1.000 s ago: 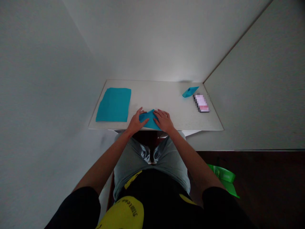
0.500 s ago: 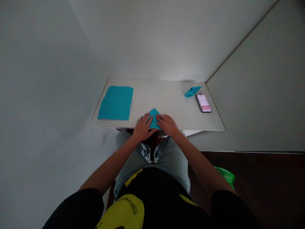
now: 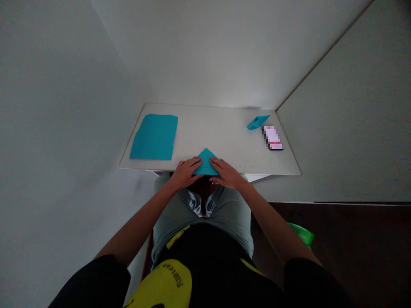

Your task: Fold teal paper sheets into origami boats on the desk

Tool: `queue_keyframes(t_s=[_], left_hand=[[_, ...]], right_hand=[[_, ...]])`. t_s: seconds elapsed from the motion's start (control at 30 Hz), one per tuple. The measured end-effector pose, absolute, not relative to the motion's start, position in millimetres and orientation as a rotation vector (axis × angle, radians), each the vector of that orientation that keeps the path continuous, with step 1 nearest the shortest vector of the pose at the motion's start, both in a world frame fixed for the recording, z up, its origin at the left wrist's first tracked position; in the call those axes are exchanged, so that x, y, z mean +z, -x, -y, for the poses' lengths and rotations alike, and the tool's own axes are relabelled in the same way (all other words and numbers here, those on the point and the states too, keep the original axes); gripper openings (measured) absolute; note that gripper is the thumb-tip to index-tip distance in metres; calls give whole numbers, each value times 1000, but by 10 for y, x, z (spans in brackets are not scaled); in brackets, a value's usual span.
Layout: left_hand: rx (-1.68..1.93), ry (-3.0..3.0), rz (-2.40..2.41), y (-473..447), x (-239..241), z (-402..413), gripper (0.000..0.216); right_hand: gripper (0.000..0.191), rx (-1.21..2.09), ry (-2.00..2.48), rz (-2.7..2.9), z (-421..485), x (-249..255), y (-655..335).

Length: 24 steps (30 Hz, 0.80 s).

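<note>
A piece of blue paper folded into a triangle (image 3: 206, 164) lies at the table's front edge, its point facing away from me. My left hand (image 3: 188, 171) lies over its left side, fingers stretched and thumb spread near the lower edge. On the right side rests my right hand (image 3: 225, 172), its fingers also stretched on the paper and its thumb apart below them. Both hands cover the triangle's side corners. Toward the back right stands a folded blue paper boat (image 3: 258, 122).
Flat blue paper (image 3: 154, 137) lies on the left of the white table (image 3: 212, 126). A phone (image 3: 272, 137), partly pixelated, is at the right. Walls enclose the table's back and sides. A green plastic object (image 3: 302, 233) stands on the dark floor, lower right.
My left hand has shifted outward to the left, and more of the triangle shows. The vertical centre line seen on the paper before no longer shows.
</note>
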<state>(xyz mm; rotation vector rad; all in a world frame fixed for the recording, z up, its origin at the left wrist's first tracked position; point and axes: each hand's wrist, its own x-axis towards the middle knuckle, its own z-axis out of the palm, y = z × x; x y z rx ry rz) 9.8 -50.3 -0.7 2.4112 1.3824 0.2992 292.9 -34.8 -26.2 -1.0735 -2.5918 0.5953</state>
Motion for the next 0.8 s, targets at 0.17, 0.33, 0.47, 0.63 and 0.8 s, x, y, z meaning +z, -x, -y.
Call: queue_keyframes(t_s=[0.17,0.33,0.47,0.63,0.8], left_hand=[[268,-2425,-1340,3,-4,476,61],[298,-2338,-1368,-20,38,328,39],[393,-2328,-1505,-82,85,218,43],[446,-2570,-1358,-281,-20,350,48],[409,-2639,-1225,-282,-222,583,65]], right_hand=[[65,622,1104,2596,296,-243,-2981],[47,701,1125,2530,209,-160,-2960],[50,682,1297,2417,153,-19,-2890],[47,286,1432,2353,216,-2,-2681],[52,289,1280,2467,454,-233,-2599]])
